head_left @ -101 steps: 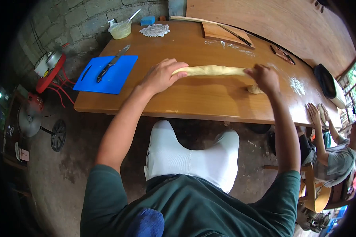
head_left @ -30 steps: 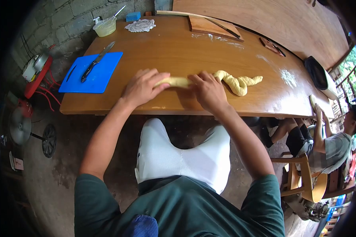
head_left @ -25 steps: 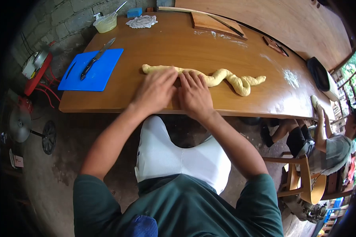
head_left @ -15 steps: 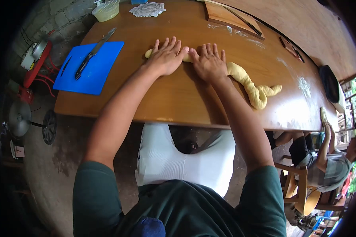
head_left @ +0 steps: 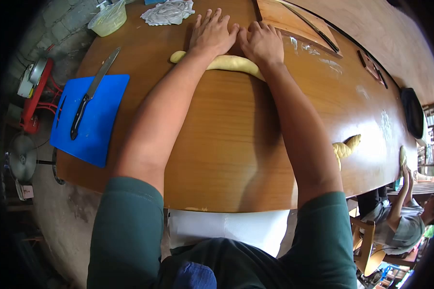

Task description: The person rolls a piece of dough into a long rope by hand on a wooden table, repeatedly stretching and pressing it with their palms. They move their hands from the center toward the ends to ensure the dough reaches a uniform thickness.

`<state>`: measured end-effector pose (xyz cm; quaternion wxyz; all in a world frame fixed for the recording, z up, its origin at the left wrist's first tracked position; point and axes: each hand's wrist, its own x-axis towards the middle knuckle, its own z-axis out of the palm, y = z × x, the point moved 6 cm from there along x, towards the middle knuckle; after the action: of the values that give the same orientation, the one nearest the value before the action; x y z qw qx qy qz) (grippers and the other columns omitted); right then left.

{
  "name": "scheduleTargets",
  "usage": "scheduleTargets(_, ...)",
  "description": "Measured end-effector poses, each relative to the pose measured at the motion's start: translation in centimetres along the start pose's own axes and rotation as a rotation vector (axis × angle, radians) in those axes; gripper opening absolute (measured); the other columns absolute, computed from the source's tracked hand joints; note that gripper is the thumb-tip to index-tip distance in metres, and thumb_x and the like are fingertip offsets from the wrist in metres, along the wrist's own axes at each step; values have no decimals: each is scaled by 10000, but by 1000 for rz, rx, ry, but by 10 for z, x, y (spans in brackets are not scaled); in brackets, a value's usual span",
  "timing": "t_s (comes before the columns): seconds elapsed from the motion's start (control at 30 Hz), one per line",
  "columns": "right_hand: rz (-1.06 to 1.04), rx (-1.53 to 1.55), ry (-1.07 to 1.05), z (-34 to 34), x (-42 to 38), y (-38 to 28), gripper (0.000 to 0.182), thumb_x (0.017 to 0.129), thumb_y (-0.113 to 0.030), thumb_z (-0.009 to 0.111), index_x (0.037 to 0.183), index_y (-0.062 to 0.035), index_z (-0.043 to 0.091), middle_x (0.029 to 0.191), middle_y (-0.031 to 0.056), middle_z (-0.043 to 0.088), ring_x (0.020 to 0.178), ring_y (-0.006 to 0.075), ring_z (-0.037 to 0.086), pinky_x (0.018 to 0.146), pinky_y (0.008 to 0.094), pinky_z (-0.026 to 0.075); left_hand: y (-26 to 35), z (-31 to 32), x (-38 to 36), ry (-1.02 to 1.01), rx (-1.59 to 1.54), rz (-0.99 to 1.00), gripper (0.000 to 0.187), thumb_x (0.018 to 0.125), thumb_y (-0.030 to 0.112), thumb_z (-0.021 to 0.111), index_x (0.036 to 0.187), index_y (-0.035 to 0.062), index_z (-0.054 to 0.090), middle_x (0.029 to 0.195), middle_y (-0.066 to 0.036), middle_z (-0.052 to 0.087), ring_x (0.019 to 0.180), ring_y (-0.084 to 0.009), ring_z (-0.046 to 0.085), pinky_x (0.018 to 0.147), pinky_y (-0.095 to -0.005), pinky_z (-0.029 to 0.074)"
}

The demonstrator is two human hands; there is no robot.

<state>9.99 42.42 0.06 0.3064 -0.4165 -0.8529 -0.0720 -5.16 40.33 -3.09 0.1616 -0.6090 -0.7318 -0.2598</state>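
Observation:
A long rope of yellow dough lies across the wooden table, its rounded left end beside my left wrist. My left hand is open, fingers stretched forward past the dough, with the wrist over the rope. My right hand lies palm down beside it, thumbs close together, fingers extended and a little bent, its wrist also over the dough. Neither hand grips anything. My right forearm hides the middle of the rope; its twisted far end shows to the right of that arm.
On the left, a knife rests on a blue cutting board. At the back are a plastic tub, a crumpled cloth and a wooden board with a knife. A co-worker handles dough at right.
Both hands have pushed forward, away from me, so the dough now sits under my wrists instead of my palms. The view has shifted; the table's near edge appears lower.

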Motion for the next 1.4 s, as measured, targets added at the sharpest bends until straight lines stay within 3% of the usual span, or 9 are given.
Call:
scheduleTargets(0.3, -89, 13, 44, -19, -29, -15, 338, 1018, -343, 535, 973, -87, 750, 1060, 125, 774, 1123, 319, 709, 1038, 434, 519, 21, -43, -54, -36, 32, 90, 528, 1090, 404, 411, 1500, 124, 592, 1666, -140, 473, 1581, -354, 366, 1313, -535, 236)
scheduleTargets(0.47, 189, -16, -386, -34, -75, -19, 650, 1051, -546, 353, 1432, -112, 653, 1513, 94, 634, 1474, 288, 511, 1197, 507, 393, 38, -70, -105, -244, 66, -2, 655, 1090, 452, 342, 1658, 134, 409, 1773, -100, 283, 1651, -296, 210, 1347, -533, 119)
scheduleTargets(0.7, 301, -140, -347, -86, -155, -53, 684, 1090, -596, 306, 1504, -115, 560, 1486, 91, 648, 1464, 372, 511, 1154, 560, 410, 48, -120, -186, -362, -29, 94, 659, 1131, 495, 363, 1613, 54, 454, 1634, -165, 505, 1516, -337, 460, 1267, -489, 311)
scheduleTargets(0.8, 183, -154, -537, -130, -207, -77, 578, 1093, -536, 410, 1417, -98, 601, 1380, 125, 697, 1364, 359, 597, 1120, 532, 448, 53, -176, -226, -310, -74, 271, 486, 1073, 343, 588, 1483, 83, 574, 1454, -145, 633, 1365, -334, 571, 1173, -488, 387)
scheduleTargets(0.87, -180, -1, -295, -174, -237, -89, 428, 1061, -407, 559, 1336, -84, 622, 1267, 161, 726, 1218, 356, 673, 1065, 492, 492, 48, -208, -237, -268, -189, 337, 369, 959, 202, 746, 1302, 108, 651, 1226, -107, 682, 1188, -329, 620, 1038, -480, 437)
scheduleTargets(1.03, -262, 221, -172, -244, -272, -58, 360, 988, -268, 683, 1284, -66, 650, 1165, 171, 743, 1116, 358, 691, 1022, 472, 515, 10, -264, -253, -164, -80, 362, 254, 963, 146, 717, 1214, 128, 685, 1121, -78, 690, 1124, -320, 632, 946, -469, 447)
scheduleTargets(1.17, -142, 186, -56, -282, -274, -37, 291, 975, -248, 705, 1184, -47, 702, 1103, 160, 753, 1102, 357, 692, 1025, 472, 521, -62, -260, -247, -132, 68, 131, 394, 948, 22, 648, 1336, 88, 668, 1260, -128, 676, 1206, -374, 619, 1050, -500, 457)
scheduleTargets(1.27, -101, 219, -142, -256, -278, -52, 359, 1004, -292, 680, 1249, -30, 707, 1192, 169, 753, 1177, 357, 689, 1101, 465, 508, 12, -267, -250, -3, -233, 291, 463, 904, 19, 606, 1365, 11, 652, 1371, -209, 652, 1288, -395, 607, 1147, -487, 459)
scheduleTargets(1.4, -162, 140, -341, -184, -287, -103, 791, 1103, -552, 398, 1600, 63, 389, 1655, 264, 425, 1566, 372, 375, 1312, 470, 256, 93, -192, -275, -375, -365, 395, 579, 1147, 379, 367, 1592, 22, 463, 1675, -211, 415, 1582, -372, 343, 1306, -463, 259)
